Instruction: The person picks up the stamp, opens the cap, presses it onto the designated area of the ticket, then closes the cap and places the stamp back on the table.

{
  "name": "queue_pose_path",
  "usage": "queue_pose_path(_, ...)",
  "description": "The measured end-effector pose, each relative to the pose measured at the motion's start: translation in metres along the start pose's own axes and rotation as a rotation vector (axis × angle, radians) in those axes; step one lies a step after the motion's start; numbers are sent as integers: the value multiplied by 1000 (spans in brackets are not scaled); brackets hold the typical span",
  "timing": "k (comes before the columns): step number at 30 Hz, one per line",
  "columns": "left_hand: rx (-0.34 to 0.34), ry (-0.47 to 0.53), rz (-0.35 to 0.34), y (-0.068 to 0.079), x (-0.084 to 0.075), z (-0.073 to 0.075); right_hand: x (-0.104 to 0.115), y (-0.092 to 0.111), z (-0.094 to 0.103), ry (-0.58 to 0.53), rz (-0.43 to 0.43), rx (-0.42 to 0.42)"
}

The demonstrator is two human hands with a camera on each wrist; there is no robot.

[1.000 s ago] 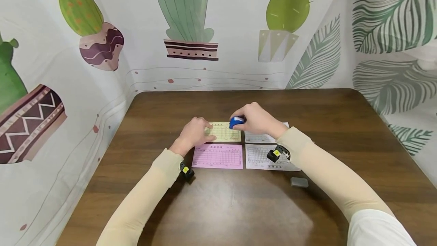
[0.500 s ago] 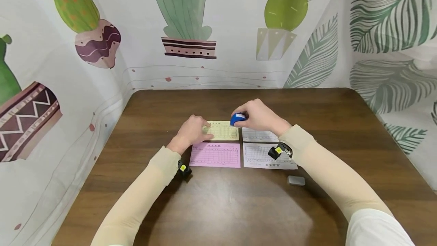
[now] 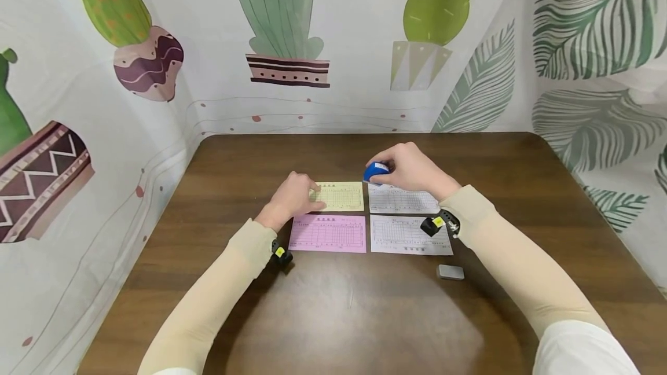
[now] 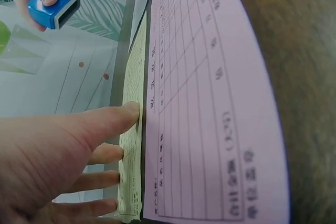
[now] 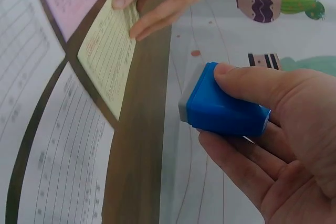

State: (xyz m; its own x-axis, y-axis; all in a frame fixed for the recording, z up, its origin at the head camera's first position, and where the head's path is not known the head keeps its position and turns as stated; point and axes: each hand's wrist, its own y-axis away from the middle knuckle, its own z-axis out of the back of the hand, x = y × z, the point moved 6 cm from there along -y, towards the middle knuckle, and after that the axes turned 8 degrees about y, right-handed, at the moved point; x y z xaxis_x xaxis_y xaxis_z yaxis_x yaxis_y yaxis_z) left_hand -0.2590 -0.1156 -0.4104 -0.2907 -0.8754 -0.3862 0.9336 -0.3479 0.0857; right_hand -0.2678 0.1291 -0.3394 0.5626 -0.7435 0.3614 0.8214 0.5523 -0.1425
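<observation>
My right hand (image 3: 414, 168) pinches a blue hand stamp (image 3: 376, 172) between thumb and fingers, raised over the top edge of the upper white form (image 3: 398, 200). In the left wrist view the stamp's dark rectangular face shows, framed by a pale rim. The fingertips and thumb of my left hand (image 3: 296, 194) press on the left end of a yellow form (image 3: 341, 197), fingers extended. Below the yellow form lies a pink form (image 3: 328, 235). All these sheets carry printed grids.
A second white form (image 3: 385, 236) lies at the lower right of the group, its print upside down. Nearer the person is a small grey cap-like block (image 3: 450, 272). The brown wooden table (image 3: 260, 317) ends at a cactus-patterned cloth backdrop (image 3: 354, 62).
My right hand has lifted the stamp off the yellow form's right end and carried it rightward and back, over the upper white form. My left hand stays on the yellow form.
</observation>
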Motion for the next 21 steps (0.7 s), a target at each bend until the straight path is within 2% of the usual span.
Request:
queue_pose_path(8, -4, -27, -31, -2, -3, 4, -17, 9, 11, 33, -22, -11)
queue_pose_path(15, 11, 4, -11, -2, -3, 3, -20, 17, 22, 57, -23, -39)
queue_pose_path(21, 22, 2, -13, -2, -4, 4, -28, 23, 32, 46, -66, -52)
